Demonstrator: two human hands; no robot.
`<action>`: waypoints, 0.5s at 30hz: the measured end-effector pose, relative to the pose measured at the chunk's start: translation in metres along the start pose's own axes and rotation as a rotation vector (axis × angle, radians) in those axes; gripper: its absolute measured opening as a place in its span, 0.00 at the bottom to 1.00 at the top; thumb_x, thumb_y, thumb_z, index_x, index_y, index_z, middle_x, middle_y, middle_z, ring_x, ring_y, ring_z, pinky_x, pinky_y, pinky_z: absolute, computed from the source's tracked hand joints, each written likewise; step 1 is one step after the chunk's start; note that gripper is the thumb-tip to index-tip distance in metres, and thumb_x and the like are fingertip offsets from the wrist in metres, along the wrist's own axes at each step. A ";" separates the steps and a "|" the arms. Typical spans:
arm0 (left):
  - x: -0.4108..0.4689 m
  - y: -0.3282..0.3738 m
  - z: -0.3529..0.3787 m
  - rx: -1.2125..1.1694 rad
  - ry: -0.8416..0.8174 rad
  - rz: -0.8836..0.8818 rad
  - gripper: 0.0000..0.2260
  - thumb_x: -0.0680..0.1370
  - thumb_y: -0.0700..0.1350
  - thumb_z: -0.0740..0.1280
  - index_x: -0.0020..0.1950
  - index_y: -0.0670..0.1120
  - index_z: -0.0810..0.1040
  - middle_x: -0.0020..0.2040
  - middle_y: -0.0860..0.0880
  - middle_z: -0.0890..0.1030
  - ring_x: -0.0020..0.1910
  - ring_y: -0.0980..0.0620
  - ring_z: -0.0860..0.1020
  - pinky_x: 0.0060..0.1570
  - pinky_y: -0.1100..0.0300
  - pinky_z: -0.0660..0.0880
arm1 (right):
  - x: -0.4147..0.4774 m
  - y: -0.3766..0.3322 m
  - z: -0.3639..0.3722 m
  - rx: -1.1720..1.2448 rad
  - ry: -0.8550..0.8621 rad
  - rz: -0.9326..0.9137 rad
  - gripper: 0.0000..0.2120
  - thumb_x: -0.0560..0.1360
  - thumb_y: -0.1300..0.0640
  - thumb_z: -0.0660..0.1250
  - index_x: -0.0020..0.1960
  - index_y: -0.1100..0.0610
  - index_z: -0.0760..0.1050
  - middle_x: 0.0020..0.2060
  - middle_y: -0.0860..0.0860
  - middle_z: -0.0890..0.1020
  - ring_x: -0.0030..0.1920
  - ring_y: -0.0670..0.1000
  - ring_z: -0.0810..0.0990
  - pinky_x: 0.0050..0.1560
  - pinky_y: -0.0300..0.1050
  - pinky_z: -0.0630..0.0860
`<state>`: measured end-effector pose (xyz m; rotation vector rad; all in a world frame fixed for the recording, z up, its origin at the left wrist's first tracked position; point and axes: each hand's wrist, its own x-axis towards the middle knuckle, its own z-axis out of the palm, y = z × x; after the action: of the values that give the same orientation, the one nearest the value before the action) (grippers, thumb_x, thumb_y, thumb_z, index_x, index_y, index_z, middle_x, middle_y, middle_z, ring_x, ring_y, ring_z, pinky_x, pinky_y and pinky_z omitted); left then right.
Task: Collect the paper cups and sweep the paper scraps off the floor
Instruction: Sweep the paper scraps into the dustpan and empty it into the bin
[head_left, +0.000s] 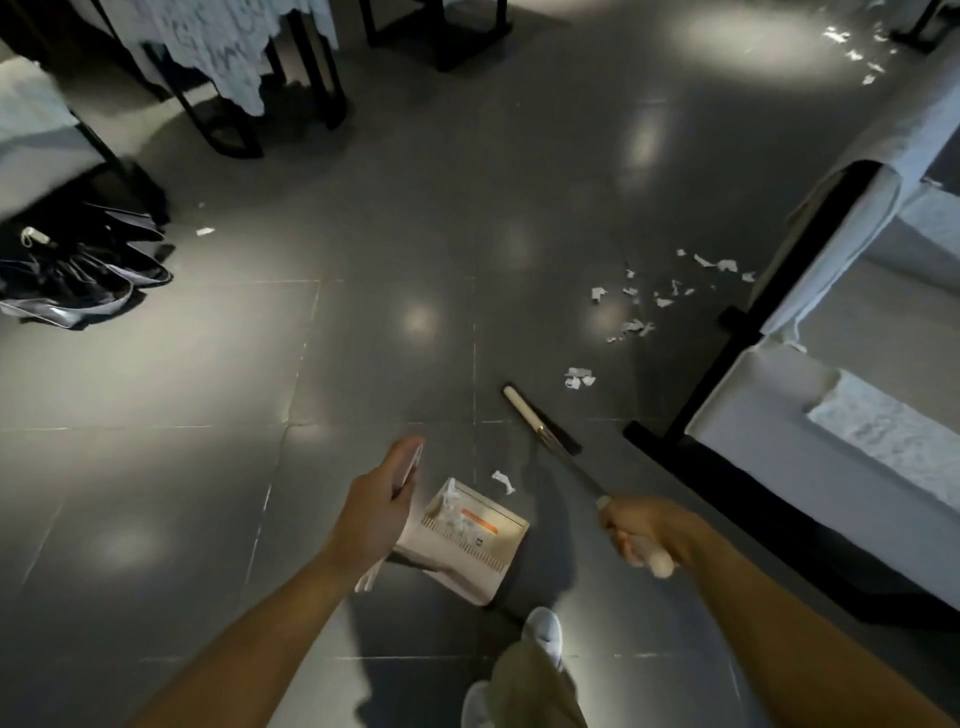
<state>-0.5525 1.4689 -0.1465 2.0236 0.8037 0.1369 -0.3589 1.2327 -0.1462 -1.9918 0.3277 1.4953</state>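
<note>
My left hand (375, 506) grips the pale handle of a white dustpan (470, 540), which hangs just above the dark floor with several paper scraps inside. My right hand (644, 530) holds the cream handle of a broom (540, 423), whose thin shaft reaches forward and left to its pale head near the floor. One scrap (503, 480) lies just beyond the dustpan. A loose patch of white paper scraps (639, 306) is scattered ahead on the right, with more scraps (852, 49) far off at the top right. No paper cup is visible.
A white-covered table with a black frame (810, 395) fills the right side. A collapsed dark umbrella (78, 265) lies at the left. Black chair legs and a lace cloth (223, 57) stand at the back left. My white shoe (545, 631) is below the dustpan.
</note>
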 end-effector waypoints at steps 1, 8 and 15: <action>0.007 0.003 0.003 -0.006 -0.002 0.002 0.23 0.81 0.44 0.61 0.58 0.75 0.64 0.60 0.63 0.73 0.58 0.66 0.73 0.45 0.84 0.65 | -0.004 0.002 0.006 -0.052 -0.029 0.014 0.07 0.78 0.65 0.58 0.43 0.61 0.72 0.23 0.52 0.70 0.18 0.46 0.67 0.18 0.35 0.64; 0.045 0.023 0.019 -0.012 -0.039 -0.009 0.20 0.81 0.43 0.61 0.61 0.69 0.65 0.54 0.60 0.75 0.40 0.75 0.76 0.32 0.82 0.68 | -0.053 -0.016 -0.006 0.176 -0.330 0.239 0.10 0.79 0.65 0.59 0.39 0.58 0.70 0.17 0.50 0.67 0.15 0.43 0.66 0.15 0.32 0.65; 0.082 0.049 0.018 0.039 -0.014 0.036 0.19 0.81 0.43 0.62 0.71 0.54 0.68 0.60 0.51 0.77 0.57 0.54 0.75 0.53 0.62 0.69 | -0.078 -0.041 -0.050 0.291 -0.239 0.107 0.21 0.79 0.64 0.58 0.72 0.58 0.65 0.18 0.49 0.66 0.15 0.42 0.64 0.14 0.31 0.61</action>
<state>-0.4576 1.4863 -0.1350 2.0748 0.7665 0.1283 -0.3236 1.2213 -0.0515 -1.5728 0.5238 1.6298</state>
